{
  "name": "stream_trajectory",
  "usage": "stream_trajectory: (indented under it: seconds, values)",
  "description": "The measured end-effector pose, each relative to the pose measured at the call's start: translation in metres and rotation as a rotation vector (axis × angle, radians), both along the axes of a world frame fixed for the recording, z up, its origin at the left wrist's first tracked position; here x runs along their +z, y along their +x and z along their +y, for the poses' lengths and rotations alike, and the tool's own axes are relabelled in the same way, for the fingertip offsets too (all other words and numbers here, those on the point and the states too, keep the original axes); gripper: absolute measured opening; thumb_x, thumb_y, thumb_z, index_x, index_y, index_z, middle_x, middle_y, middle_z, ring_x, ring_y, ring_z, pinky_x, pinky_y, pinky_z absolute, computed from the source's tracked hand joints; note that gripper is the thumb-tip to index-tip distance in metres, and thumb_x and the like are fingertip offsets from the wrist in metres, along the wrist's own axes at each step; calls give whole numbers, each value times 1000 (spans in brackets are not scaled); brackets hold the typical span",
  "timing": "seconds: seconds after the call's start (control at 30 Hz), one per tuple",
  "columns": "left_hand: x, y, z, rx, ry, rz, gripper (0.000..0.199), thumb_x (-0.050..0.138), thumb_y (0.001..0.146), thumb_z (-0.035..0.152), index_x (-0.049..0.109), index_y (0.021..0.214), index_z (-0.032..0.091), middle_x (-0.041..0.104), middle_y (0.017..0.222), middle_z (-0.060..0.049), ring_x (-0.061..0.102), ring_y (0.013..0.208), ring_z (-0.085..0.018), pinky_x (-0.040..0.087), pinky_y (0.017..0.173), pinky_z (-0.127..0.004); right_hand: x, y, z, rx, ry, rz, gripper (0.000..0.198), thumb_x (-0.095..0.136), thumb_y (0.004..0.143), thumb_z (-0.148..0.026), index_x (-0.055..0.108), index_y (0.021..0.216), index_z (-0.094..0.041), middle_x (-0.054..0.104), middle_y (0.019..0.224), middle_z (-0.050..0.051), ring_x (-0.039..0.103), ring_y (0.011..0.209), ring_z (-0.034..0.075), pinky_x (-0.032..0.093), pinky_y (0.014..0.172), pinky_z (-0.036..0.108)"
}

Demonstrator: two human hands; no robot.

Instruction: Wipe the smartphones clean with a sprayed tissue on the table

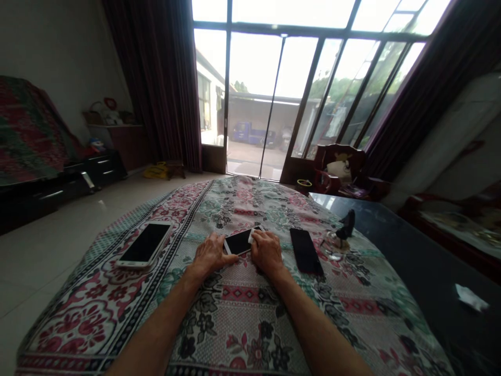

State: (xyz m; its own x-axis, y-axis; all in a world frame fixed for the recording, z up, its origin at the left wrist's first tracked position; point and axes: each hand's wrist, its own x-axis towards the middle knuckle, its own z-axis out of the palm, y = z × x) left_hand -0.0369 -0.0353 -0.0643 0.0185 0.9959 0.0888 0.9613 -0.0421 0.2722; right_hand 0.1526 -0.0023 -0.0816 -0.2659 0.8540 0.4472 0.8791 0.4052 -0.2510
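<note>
Middle phone (238,242) flat on cloth-covered bench (242,324), between hands. Left hand (212,254) grasping its left end, thumb along near edge. Right hand (267,251) pinching white tissue (251,237) against screen toward right end; looks like wiping. Best done with phone braced against sliding, tissue flat, light even strokes out to corners, bare fingertips off screen. Clear glass container (332,249) beside dark phone (306,251); black object (347,224) at its rim, inside or behind, cannot tell.
</note>
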Motion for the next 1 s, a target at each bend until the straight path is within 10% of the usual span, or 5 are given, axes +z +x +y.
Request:
stream_trajectory:
  seconds: [0.47,1.0]
  values:
    - [-17,-28,18,-244,164,-147,54,81,58,47,69,102,19,53,135,-13,41,132,-34,35,113,-40,4,-16,-28,274,3,22,25,54,87,-17,72,103,-23,70,119,2,55,105,22,40,95,35]
    - [-37,-50,33,-258,22,-235,79,80,61,46,58,132,21,42,152,-13,27,145,-37,22,119,-46,4,-8,-6,0,-43,-85,30,49,92,-19,66,117,-19,63,132,6,50,118,26,33,99,39]
